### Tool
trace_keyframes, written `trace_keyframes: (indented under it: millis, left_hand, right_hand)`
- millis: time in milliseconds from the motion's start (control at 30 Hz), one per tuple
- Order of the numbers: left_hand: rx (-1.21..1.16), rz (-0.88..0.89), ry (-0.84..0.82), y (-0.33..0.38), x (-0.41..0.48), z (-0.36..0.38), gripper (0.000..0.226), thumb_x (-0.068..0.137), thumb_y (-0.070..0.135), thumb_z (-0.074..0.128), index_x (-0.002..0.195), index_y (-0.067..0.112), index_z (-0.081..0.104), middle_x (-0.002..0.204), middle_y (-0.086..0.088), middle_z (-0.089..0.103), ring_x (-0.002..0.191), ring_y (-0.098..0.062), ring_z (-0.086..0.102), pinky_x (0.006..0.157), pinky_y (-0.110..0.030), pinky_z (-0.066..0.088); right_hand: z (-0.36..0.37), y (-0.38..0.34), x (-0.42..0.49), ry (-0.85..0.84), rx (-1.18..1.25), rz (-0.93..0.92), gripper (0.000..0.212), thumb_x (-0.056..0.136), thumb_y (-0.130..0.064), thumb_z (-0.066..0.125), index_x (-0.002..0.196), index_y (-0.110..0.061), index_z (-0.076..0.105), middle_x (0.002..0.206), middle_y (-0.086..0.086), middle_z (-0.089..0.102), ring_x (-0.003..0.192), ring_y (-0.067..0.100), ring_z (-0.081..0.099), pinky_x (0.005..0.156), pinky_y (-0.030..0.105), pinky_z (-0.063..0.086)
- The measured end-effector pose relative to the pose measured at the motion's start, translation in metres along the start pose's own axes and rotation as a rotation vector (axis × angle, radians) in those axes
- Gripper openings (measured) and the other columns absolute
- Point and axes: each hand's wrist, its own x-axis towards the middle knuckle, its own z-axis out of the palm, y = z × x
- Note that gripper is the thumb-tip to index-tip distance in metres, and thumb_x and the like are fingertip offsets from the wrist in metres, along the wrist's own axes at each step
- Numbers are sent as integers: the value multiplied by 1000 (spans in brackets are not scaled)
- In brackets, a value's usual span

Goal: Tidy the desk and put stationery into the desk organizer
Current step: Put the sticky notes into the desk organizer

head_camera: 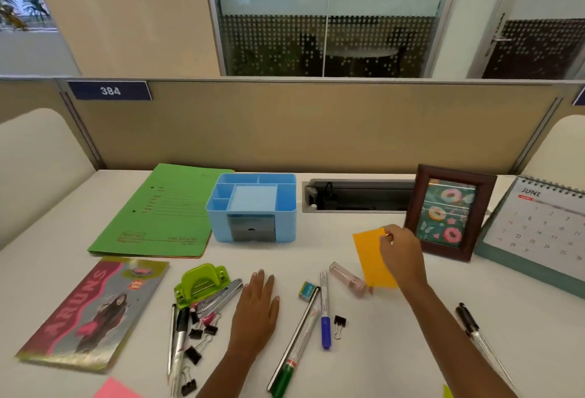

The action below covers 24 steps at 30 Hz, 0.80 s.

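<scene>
Right grip [399,249] pinches one orange sticky note [370,258]; left grip [256,299] lies flat, empty.

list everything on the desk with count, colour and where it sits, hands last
desk organizer: 1, blue, back centre, compartments look empty
folder: 1, green, left of organizer
booklet: 1, pink-grey, front left
hole punch: 1, green, front centre-left
binder clips: several, black, below punch; one more near blue pen
pens and markers: several, mixed colours, front
eraser: 1, small, centre
photo frame: 1, brown, back right
calendar: 1, white, far right
sticky pad: 1, orange, pinched by right hand
left hand: flat on desk
right hand: holding sticky pad
</scene>
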Motion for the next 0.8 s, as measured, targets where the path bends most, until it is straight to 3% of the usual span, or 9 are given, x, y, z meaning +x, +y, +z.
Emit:
trace_keyframes:
  millis: [100,200,267,333,400,500,567,667,800]
  left_hand:
    - [-57,-3,27,0,0,-1,64,97,36,7,116,12,63,125,-11,60,112,-24,60,89,-33,49]
    - [-157,57,27,2,-3,-1,76,81,45,1,141,13,33,151,-9,23,140,-26,23,111,-29,5]
    - [-163,47,92,3,-2,0,82,76,48,-5,144,16,24,154,-5,12,143,-22,12,110,-25,-2]
    - [-104,33,96,3,0,-2,73,80,45,6,138,16,39,149,-4,29,137,-22,31,110,-25,17]
    - [-134,13,69,1,1,-1,54,82,37,29,119,16,61,129,-6,57,115,-21,58,93,-30,46]
    - [-150,50,86,1,3,-3,47,79,35,35,110,20,67,117,-4,66,105,-18,64,82,-29,52]
    - [-136,75,106,1,3,-3,47,78,36,35,111,20,66,117,-3,66,105,-17,64,88,-26,49]
    - [-87,100,120,0,6,1,47,79,35,36,115,20,62,121,-4,64,109,-18,62,105,-25,23]
    - [-72,96,83,-2,12,7,47,79,37,37,119,20,56,124,-4,62,111,-17,60,110,-22,2]
  right_hand:
    - [7,-27,-7,74,-14,-138,26,92,-3,44,113,4,58,110,23,59,99,34,55,80,35,44]
    - [15,-42,-10,142,0,-269,20,92,-4,45,104,2,60,99,21,59,85,30,57,67,32,43]
    - [22,-50,-11,160,42,-315,16,91,-5,48,100,1,60,94,20,59,77,22,53,63,27,39]
    - [30,-55,-14,172,98,-332,15,91,-8,50,98,1,60,93,19,61,77,19,53,63,26,42]
    - [39,-57,-17,184,123,-339,15,90,-10,53,98,1,60,93,18,62,78,18,53,63,26,43]
    - [54,-61,-22,208,133,-345,17,89,-12,55,98,1,61,93,19,63,78,21,56,64,25,43]
    - [61,-66,-22,237,145,-365,19,90,-15,54,98,1,61,92,19,64,78,22,58,64,25,43]
    - [67,-82,-16,278,174,-425,17,89,-11,53,98,2,60,92,19,63,78,16,53,63,18,40]
    - [76,-109,11,288,223,-452,13,90,-4,52,96,4,60,89,19,62,76,15,50,63,12,36]
